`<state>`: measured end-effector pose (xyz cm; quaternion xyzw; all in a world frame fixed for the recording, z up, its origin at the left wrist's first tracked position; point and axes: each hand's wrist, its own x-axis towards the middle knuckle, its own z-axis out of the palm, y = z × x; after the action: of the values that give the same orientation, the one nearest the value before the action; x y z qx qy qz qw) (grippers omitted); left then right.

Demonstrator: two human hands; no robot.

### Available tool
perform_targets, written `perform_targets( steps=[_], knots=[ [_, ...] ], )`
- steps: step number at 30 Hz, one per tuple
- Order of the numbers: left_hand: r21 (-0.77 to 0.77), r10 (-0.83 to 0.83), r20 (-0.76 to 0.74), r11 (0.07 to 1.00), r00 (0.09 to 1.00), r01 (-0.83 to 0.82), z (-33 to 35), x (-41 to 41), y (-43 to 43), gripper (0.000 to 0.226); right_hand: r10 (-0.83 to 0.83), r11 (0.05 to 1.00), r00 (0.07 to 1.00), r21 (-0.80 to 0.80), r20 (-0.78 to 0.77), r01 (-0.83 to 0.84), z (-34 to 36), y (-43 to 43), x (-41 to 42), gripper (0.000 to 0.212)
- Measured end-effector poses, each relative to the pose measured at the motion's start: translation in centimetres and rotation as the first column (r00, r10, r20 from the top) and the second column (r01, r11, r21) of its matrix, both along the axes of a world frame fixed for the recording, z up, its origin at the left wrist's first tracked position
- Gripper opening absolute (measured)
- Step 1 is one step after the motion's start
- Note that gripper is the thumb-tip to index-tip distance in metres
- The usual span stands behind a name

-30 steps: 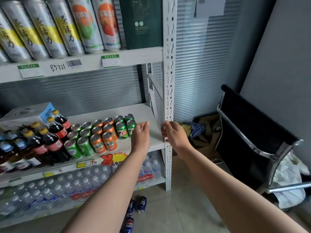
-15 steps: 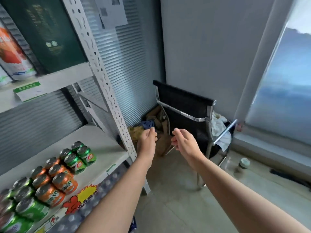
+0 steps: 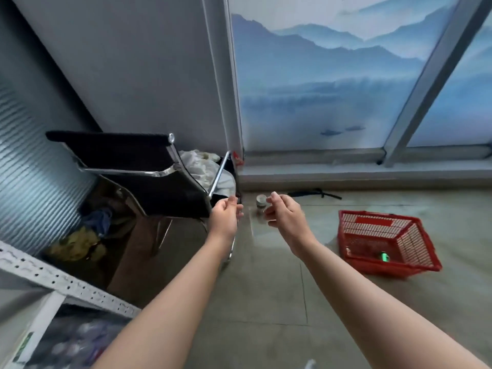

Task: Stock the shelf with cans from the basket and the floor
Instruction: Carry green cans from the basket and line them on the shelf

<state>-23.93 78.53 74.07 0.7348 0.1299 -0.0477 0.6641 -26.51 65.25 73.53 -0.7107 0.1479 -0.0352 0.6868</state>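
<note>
Red basket [image 3: 418,243] sits on the floor [image 3: 266,302], right of the empty right hand [image 3: 285,212].

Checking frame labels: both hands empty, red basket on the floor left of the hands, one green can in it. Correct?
No: head view shows the red basket on the floor right of the hands, not left. Left hand and right hand are empty; a green can is in it.

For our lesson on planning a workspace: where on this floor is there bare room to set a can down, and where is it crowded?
Bare floor lies between the chair on the left and the red basket on the right, and again between the basket and the window ledge. Crowded: the corner under the chair, heaped with cloths beside the shelf post.
</note>
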Motion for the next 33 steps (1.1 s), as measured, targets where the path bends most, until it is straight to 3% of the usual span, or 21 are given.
perform_targets(
  steps=[16, 33],
  knots=[
    [-0.014, -0.474, -0.050, 0.880, 0.879, 0.474, -3.6, 1.5, -30.3, 0.023, -0.383, 0.922, 0.920, -0.094, -0.084, 0.376, -3.5, -29.3, -3.9, 0.023],
    [0.013, -0.615, -0.175, 0.780, 0.769, 0.626, -10.3, 10.5, -49.9, 0.025, -0.628, 0.776, 0.758, -0.069, -0.174, 0.627, -7.8, -47.5, 3.1, 0.023]
  ],
)
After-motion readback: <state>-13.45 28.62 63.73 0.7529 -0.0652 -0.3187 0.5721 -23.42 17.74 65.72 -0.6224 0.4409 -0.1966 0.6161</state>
